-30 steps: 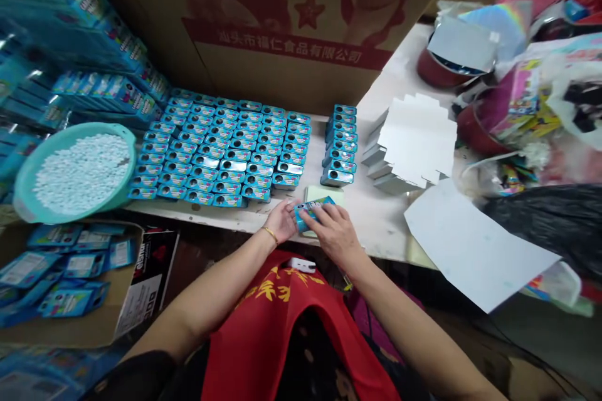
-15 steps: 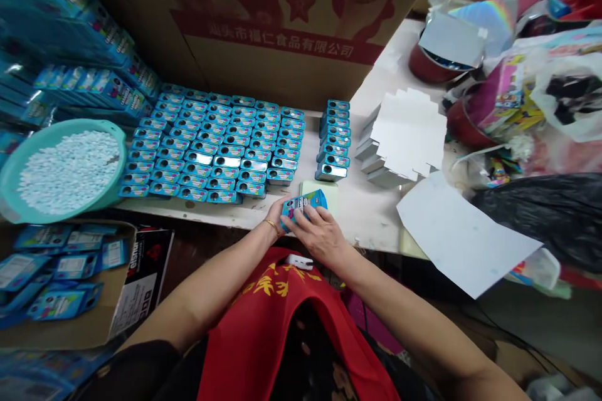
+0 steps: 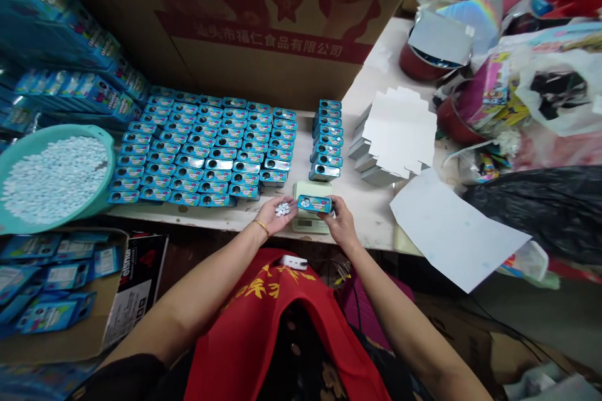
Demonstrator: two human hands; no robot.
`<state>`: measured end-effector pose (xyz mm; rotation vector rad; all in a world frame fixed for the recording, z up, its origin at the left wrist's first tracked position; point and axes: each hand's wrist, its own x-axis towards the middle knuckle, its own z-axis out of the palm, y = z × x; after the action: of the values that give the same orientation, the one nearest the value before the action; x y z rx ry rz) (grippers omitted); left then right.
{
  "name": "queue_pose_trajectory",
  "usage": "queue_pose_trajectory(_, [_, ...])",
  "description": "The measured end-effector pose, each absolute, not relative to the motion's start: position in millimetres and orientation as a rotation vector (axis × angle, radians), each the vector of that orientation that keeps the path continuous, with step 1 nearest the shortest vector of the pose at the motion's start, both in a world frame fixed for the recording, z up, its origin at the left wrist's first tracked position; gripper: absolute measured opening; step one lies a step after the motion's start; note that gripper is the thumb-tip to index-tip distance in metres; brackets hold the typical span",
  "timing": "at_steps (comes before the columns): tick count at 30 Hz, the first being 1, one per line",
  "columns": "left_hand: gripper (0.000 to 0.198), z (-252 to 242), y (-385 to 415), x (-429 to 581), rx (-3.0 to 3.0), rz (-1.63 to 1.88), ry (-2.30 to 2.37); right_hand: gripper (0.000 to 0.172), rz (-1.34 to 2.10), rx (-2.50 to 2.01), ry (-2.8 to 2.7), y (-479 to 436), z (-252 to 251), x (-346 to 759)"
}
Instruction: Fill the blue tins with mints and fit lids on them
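Observation:
My left hand (image 3: 276, 215) lies palm up, fingers slightly cupped, with several small white candies (image 3: 283, 208) resting in it. Just right of it, my right hand (image 3: 341, 223) grips the right end of a small blue candy box (image 3: 315, 203) between thumb and fingers. The box's top faces me, and white candies show in its round opening. It is over a pale green kitchen scale (image 3: 312, 225) at the table's front edge; whether it touches the scale, I cannot tell. The left fingertips are close to the box's left end.
Blue boxes stand in rows (image 3: 207, 150), with a shorter column (image 3: 328, 138) to the right. A teal basin (image 3: 109, 166) holds white candies. Flat blue boxes (image 3: 51, 310) lie in a carton. White cardboard (image 3: 399, 128) is stacked right. A big carton (image 3: 263, 69) stands behind.
My hands have moved apart. Earlier both held the blue box tilted; now only my right hand holds it, top facing up, and candies lie exposed in my left palm. The whole view has shifted slightly.

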<state>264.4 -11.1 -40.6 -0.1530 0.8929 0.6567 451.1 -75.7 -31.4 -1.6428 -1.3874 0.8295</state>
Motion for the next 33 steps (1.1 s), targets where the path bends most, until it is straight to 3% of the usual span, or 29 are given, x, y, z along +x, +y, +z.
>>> queue_pose_trajectory(6, [0.015,-43,-17,256,-0.149,0.624,0.917,0.036,1.057,-1.526,-0.970,-71,-73,452])
queue_pose_trajectory(13, [0.016,-39,-37,218,-0.144,0.605,1.001,0.059,1.128,-1.499,-1.111,-103,-57,485])
queue_pose_trajectory(21, [0.026,-37,-66,196,-0.220,0.566,1.092,0.031,0.873,-1.881,-0.825,-148,-60,517])
queue_pose_trajectory(33, [0.037,-32,-72,198,-0.057,0.524,0.989,0.020,0.488,-1.856,-1.150,-119,-31,508])
